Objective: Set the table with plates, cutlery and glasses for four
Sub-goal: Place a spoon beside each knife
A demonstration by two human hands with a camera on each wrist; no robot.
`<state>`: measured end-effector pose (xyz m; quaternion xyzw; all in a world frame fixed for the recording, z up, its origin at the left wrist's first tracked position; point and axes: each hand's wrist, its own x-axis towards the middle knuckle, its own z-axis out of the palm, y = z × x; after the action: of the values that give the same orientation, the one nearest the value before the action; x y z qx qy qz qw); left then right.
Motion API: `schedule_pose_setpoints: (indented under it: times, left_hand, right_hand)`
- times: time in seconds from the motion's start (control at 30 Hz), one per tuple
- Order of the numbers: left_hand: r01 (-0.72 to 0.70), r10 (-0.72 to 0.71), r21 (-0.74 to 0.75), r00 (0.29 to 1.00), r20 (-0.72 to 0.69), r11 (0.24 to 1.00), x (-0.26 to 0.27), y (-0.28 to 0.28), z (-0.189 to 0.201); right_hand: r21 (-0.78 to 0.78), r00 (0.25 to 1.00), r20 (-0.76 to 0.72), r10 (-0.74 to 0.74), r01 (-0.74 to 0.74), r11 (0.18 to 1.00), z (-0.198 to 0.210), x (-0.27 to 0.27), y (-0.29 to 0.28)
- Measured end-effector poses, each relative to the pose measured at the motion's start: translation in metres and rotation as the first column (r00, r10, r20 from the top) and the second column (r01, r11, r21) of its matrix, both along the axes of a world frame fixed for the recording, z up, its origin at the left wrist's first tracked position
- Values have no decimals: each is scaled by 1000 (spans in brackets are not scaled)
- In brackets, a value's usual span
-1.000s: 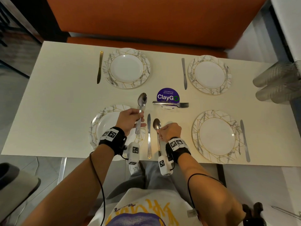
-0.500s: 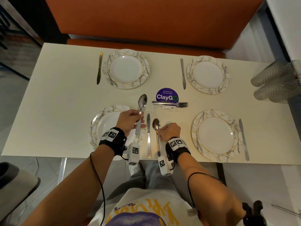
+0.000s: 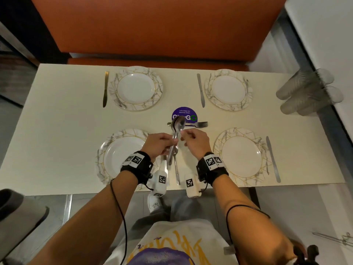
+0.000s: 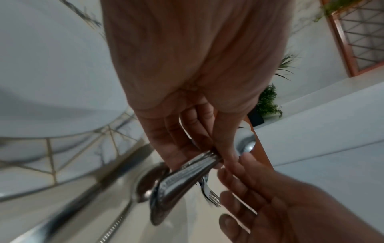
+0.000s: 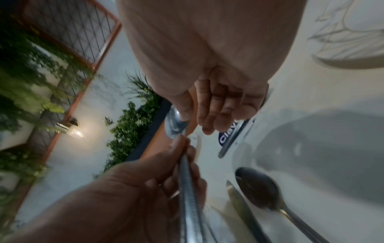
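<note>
My left hand (image 3: 172, 142) grips a bundle of steel spoons (image 3: 178, 124) by their handles (image 4: 187, 172), bowls raised over the table's middle. My right hand (image 3: 184, 135) hovers just right of them, fingers relaxed (image 5: 209, 115) and the thumb touching a spoon bowl (image 5: 173, 121); it holds nothing. One spoon (image 3: 176, 169) lies on the table beside the near-left plate (image 3: 122, 155), with a knife (image 5: 243, 208) next to it. The near-right plate (image 3: 241, 155), far-left plate (image 3: 135, 88) and far-right plate (image 3: 228, 89) each have a knife alongside.
A fork (image 3: 191, 124) lies across the middle by a purple sticker (image 3: 189, 113). Stacked clear glasses (image 3: 309, 92) lie on their sides at the table's right end. An orange bench (image 3: 152, 25) runs behind the white table (image 3: 57, 121).
My right hand let go of the spoon, which stays on the table by the knife, and rose to the bundle. My left hand carried its spoons rightward and forward.
</note>
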<state>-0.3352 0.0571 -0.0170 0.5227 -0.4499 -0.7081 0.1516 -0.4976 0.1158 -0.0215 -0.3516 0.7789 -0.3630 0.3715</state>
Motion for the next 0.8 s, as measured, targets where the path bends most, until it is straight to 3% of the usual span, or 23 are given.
schedule_pose_setpoints:
  times: [0.2,0.43,0.53,0.63,0.8]
  left_hand:
    - [59,-60,-13,997,-57,998,-57,14,20]
    - [113,-116,-38,991,-74,993,-155,39,23]
    - [111,-114,-31,991,-75,993,-203,56,19]
    - [51,-52,-13,996,-70,999,-247,76,7]
    - [24,-15,-95,996,91,995,-301,102,-13]
  right_hand:
    - [-60,997,38,-71,73,996,15,-41,11]
    - [-72,934,192,-301,320,945,19,-145,57]
    - [-6,921,129,-367,370,929,7,-207,85]
    - [102,941,33,-336,331,938,-7,-268,117]
    - [304,949,-139,-281,311,900,-21,-345,162]
